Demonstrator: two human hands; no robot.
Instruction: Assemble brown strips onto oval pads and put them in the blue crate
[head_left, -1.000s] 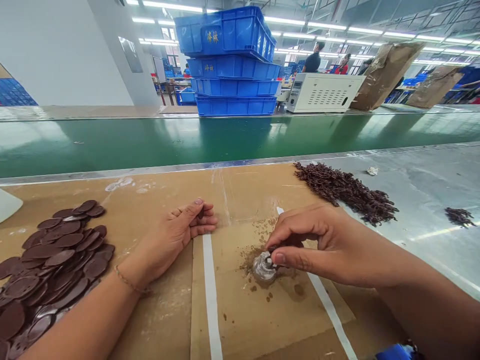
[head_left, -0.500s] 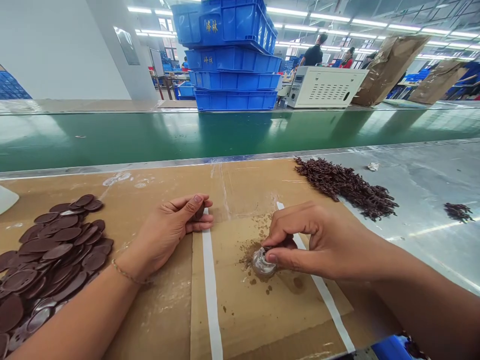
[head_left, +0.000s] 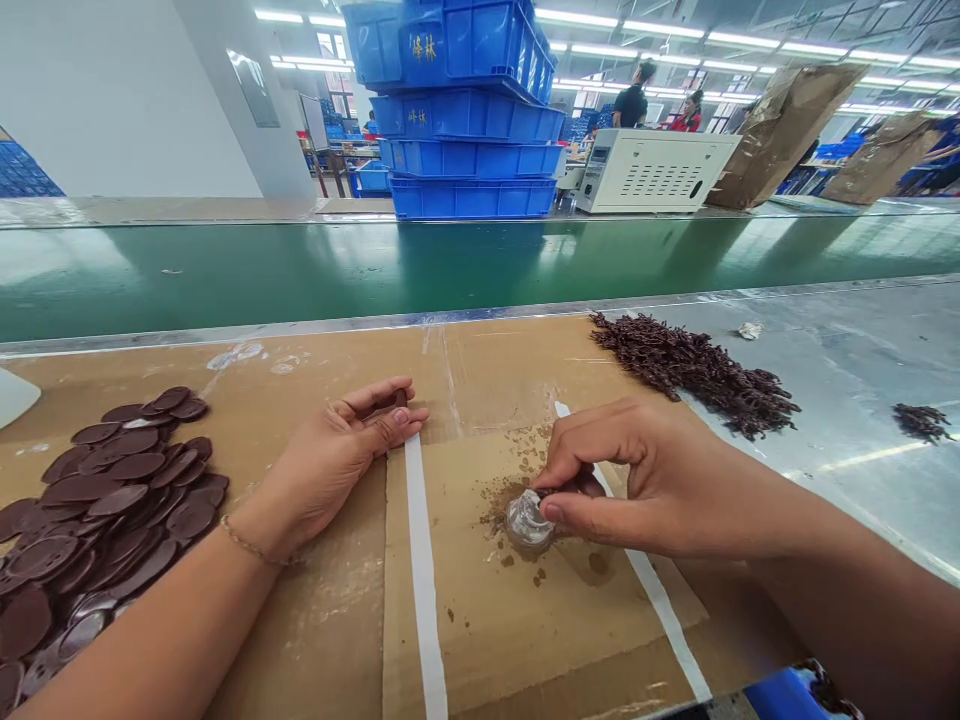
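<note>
My left hand (head_left: pixel 349 440) is closed on a small dark brown piece (head_left: pixel 401 398), whose edge shows between the fingers; the rest is hidden. Over the taped cardboard sheet (head_left: pixel 480 610), my right hand (head_left: pixel 622 475) has thumb and index finger pinched at the rim of a small round dish (head_left: pixel 528 520), shiny and whitish inside. What lies between those fingertips is too small and covered to make out. Wet brown spots surround the dish. To the left of my left arm lies a pile of flat dark brown ovals (head_left: pixel 120 500).
A heap of thin dark brown twiggy bits (head_left: pixel 697 375) lies at right, with a smaller clump (head_left: pixel 921 422) beyond. A green conveyor belt (head_left: pixel 300 275) crosses behind the table. Past it stand stacked blue crates (head_left: pixel 465 150), a cream metal box (head_left: pixel 660 172) and people.
My left hand has turned and its fingers have shifted around the brown piece. The right hand stays at the dish. A pale scrap on the belt has moved slightly right.
</note>
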